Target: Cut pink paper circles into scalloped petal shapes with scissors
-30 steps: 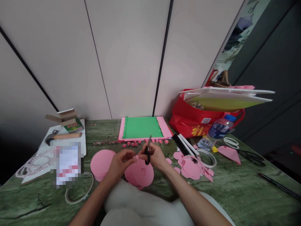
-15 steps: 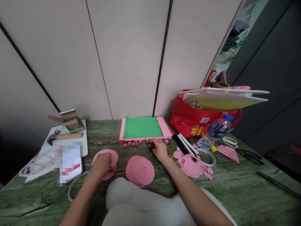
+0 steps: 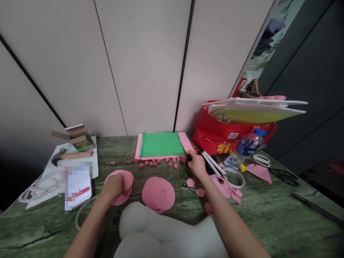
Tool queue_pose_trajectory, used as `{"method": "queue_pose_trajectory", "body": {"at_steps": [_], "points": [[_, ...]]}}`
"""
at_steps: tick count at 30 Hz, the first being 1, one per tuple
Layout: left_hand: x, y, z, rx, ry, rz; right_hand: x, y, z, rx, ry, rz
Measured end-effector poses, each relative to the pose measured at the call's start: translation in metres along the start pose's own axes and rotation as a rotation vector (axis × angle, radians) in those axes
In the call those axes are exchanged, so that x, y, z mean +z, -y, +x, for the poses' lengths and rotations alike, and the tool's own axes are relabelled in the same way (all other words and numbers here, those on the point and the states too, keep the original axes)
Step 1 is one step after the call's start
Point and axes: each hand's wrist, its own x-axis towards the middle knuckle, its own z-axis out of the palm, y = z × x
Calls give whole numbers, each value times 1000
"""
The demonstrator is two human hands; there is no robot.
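My left hand (image 3: 115,185) rests with curled fingers on a stack of pink paper circles (image 3: 128,177), gripping its edge. Beside it lies a second stack of pink paper circles (image 3: 162,193). My right hand (image 3: 196,164) is closed on small dark-handled scissors (image 3: 187,160); the palm hides part of them. They are close to the right edge of a green sheet (image 3: 161,144) lying on pink paper. A row of little rolled pink paper pieces (image 3: 154,163) runs along the near side of that sheet. Loose small pink discs (image 3: 190,182) lie just below my right hand.
White sticks (image 3: 212,161), a roll of tape (image 3: 236,178), a water bottle (image 3: 245,148) and a red bag (image 3: 212,130) stand or lie at right. Leftward are a hammer (image 3: 77,154), a small box (image 3: 82,142) and a phone (image 3: 79,186). A pale cushion-like shape (image 3: 166,233) fills the near middle.
My right hand has moved right with the scissors, from the rolled pieces to the green sheet's corner. Small pink discs now show left of my right forearm. My left hand stays put.
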Motion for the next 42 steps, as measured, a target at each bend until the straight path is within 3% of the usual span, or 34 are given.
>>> {"method": "queue_pose_trajectory", "body": {"at_steps": [11, 17, 20, 21, 24, 25, 27, 30, 35, 42], "points": [[8, 11, 6, 30, -37, 37, 17, 14, -9, -83, 128, 17], [3, 0, -8, -15, -111, 80, 27, 14, -11, -64, 132, 89], [-5, -13, -20, -67, -240, 101, 29, 13, -10, -23, 103, 181], [-7, -17, -22, -73, -372, 49, 29, 12, -10, -7, 93, 221], [-5, -29, -24, 48, -662, -356, 25, 16, -10, 36, 63, 377], [-2, -33, -23, 93, -665, -548, 22, 20, -10, 47, 55, 445], [4, -40, -20, 173, -509, -986, 17, 32, -13, 59, 50, 603], [11, -51, -18, 213, -306, -1366, 12, 57, -24, 80, 85, 857], [11, -69, -22, 224, -199, -1490, 7, 92, -44, 146, 220, 1160], [-8, -75, -29, 248, -260, -1480, -6, 104, -61, 221, 439, 1302]]}}
